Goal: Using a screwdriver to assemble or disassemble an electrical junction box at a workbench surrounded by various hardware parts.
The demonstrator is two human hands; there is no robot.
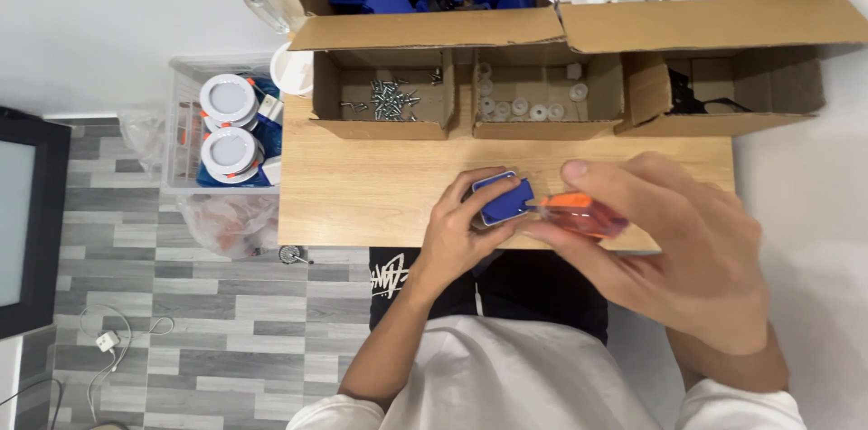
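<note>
Fastening stage: left hand clamped on blue part; right hand gripping orange screwdriver, tip engaged. Steady alignment required.

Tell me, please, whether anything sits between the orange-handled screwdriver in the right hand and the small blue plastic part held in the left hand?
Nothing visible does. The orange-handled screwdriver in the right hand reaches straight to the small blue plastic part gripped by the left hand.
</note>
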